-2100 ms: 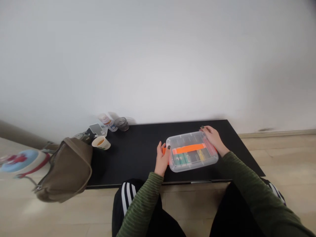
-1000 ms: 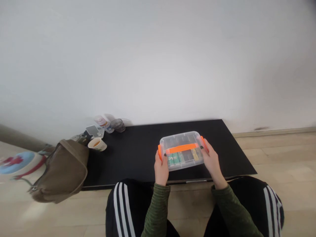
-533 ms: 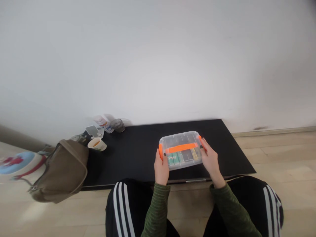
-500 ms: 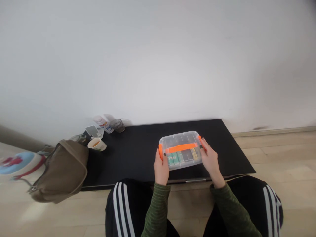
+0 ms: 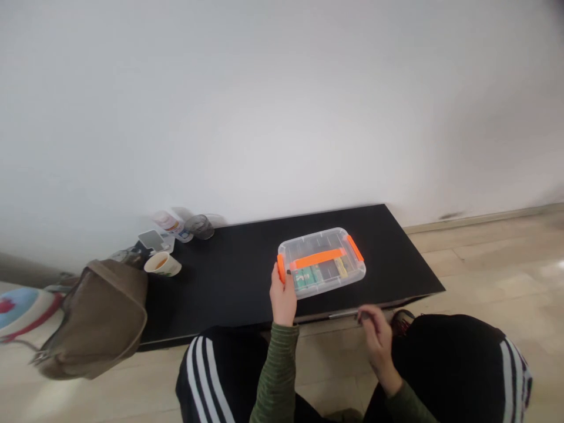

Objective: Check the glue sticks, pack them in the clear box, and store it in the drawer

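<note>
A clear plastic storage box [image 5: 315, 288] with an orange carrying handle and orange side latches is over the black table [image 5: 238, 294]; whether it rests there or is held slightly up, I cannot tell. Through its lid show green packets and a yellowish item. My left hand [image 5: 283, 299] grips its left end by the latch, thumb on top. My right hand [image 5: 379, 338] is off the box, near the metal drawer handle [image 5: 343, 314] on the table's front. Its fingers are loosely bent and a little blurred, with nothing visible in them.
On the table's left stand a paper cup [image 5: 163, 264] of orange-brown drink, a dark glass [image 5: 200, 227], a white bottle [image 5: 173, 226] and a small white-framed object [image 5: 153, 241]. A brown bag [image 5: 99, 317] leans at the left end. A white wall [image 5: 282, 117] rises behind.
My right hand has let go of the box's right latch and moved down toward the table's front edge. My left hand stays on the box. The view has shifted slightly.
</note>
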A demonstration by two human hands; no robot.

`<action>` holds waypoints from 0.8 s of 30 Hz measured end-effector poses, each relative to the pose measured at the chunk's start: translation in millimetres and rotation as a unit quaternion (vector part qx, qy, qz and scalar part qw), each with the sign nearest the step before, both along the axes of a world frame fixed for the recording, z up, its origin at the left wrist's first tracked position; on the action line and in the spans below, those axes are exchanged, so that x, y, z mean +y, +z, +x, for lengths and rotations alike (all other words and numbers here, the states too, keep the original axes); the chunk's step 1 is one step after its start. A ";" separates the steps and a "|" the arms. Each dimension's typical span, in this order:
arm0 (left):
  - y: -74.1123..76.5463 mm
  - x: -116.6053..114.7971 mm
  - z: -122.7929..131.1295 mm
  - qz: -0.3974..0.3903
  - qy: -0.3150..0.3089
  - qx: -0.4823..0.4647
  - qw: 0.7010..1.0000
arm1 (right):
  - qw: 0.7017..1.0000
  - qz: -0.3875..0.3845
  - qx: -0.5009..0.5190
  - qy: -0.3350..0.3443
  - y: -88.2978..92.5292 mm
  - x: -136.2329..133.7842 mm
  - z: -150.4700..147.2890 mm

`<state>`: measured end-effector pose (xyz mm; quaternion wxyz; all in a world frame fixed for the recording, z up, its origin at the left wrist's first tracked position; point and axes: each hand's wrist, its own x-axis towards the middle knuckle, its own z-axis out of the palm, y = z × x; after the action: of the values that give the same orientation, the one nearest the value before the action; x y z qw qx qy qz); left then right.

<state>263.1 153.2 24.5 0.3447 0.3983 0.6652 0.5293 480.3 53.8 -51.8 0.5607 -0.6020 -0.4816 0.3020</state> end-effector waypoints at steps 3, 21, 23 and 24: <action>-1.1 0.3 1.2 0.005 0.007 -0.006 1.000 | 0.955 -0.248 0.095 0.129 -54.5 -17.4 -4.4; -14.6 8.4 5.8 0.024 -0.002 -0.190 0.982 | 0.857 -0.398 0.327 0.031 -145.0 30.8 17.6; -12.9 8.1 5.7 0.020 -0.004 -0.192 0.981 | 0.860 -0.396 0.320 0.037 -145.0 31.7 16.0; -11.9 8.0 5.5 0.018 -0.004 -0.191 0.981 | 0.862 -0.395 0.314 0.040 -144.3 32.1 15.0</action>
<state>268.7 161.1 12.6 0.4605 0.2987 0.5754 0.6063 495.3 85.9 -196.1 0.3853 -0.6263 -0.1441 0.6622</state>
